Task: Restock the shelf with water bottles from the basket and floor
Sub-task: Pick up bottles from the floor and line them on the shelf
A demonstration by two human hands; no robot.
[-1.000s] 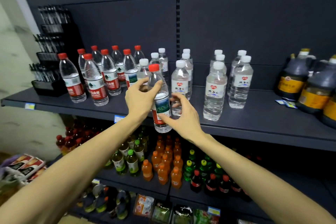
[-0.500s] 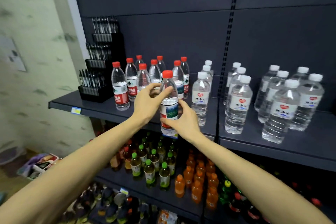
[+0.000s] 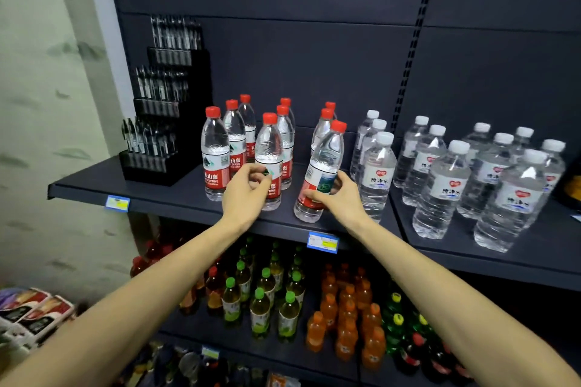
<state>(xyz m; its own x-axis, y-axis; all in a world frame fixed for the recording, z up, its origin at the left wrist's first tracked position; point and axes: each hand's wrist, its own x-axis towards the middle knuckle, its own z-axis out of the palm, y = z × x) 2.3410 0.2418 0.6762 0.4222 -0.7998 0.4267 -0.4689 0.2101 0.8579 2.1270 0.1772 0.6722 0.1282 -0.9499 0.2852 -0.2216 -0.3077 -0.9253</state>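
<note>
A dark shelf [image 3: 176, 195] carries several red-capped water bottles [image 3: 217, 154] on its left part. My right hand [image 3: 338, 195] grips the lower body of one red-capped water bottle [image 3: 325, 163], which leans to the right with its base on the shelf near the front edge. My left hand [image 3: 248, 188] has its fingers curled on the label of another red-capped bottle [image 3: 269, 151], which stands upright. White-capped water bottles [image 3: 377, 173] stand just right of my right hand. No basket or floor bottles are in view.
More white-capped bottles [image 3: 515, 195] fill the right shelf section. A black tiered pen display [image 3: 163, 122] stands at the shelf's left end. Green-capped and orange drink bottles [image 3: 345, 324] fill the shelf below. Snack packets [image 3: 28, 314] lie at the lower left.
The view has swung left. The bottle that both hands held has come down onto the shelf, tilted, in my right hand alone. My left hand moved left onto a neighbouring standing bottle.
</note>
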